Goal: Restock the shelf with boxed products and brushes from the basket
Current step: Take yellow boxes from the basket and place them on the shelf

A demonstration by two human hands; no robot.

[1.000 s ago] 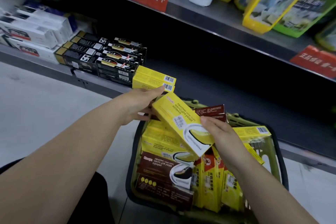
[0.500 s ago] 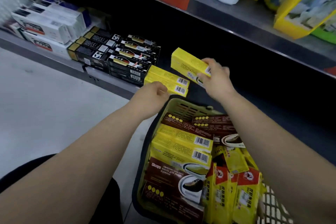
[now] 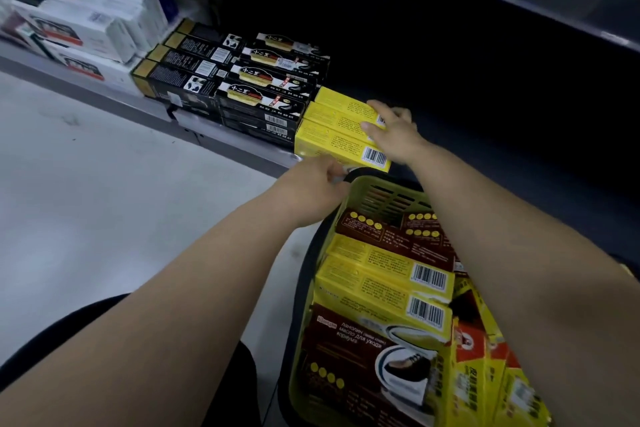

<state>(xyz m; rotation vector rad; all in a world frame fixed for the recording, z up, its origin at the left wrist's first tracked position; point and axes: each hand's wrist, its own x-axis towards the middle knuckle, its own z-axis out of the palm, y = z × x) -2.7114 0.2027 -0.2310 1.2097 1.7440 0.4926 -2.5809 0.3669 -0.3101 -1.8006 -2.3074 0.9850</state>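
Right hand (image 3: 391,135) out over the shelf, thumb and fingers closed round the near end of a long yellow cardboard box (image 3: 346,99). The box lies against two like yellow boxes (image 3: 332,142) at the lip of the grey metal shelf (image 3: 104,94); on top or behind, cannot tell. Left hand (image 3: 311,191) low by the lip, fingers curled; gripping anything, cannot tell. Step in hand, by my reading: seating this box square. Next move likely calls for release, then a reach into the yellow-green plastic basket (image 3: 381,189), loaded with yellow, brown and red-yellow packs. Black cartons (image 3: 263,94) touch the yellow ones' left, white cartons (image 3: 79,28) beyond. Pale floor (image 3: 104,201) below, dark recess behind
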